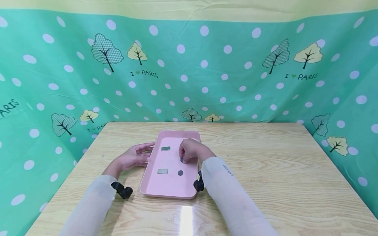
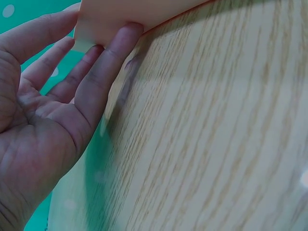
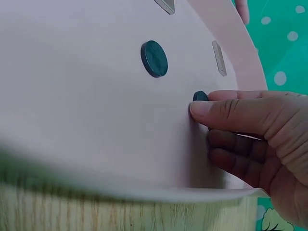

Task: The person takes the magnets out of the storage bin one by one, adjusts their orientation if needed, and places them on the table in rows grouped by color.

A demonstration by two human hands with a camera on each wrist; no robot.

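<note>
My right hand reaches into a pink tray and pinches a small dark round disc between thumb and fingers, close over the tray floor. A second dark disc lies flat nearer the front. Two small rectangular pieces rest on the tray's left half: a green one farther back and a pale grey one closer to me. Along the left side, my left hand touches the tray's outer wall with extended, spread fingertips.
The tray stands on a light wood-grain table. Behind and to both sides hangs a green dotted cloth printed with trees. Each wrist carries a small black camera, the right one beside the tray's right wall.
</note>
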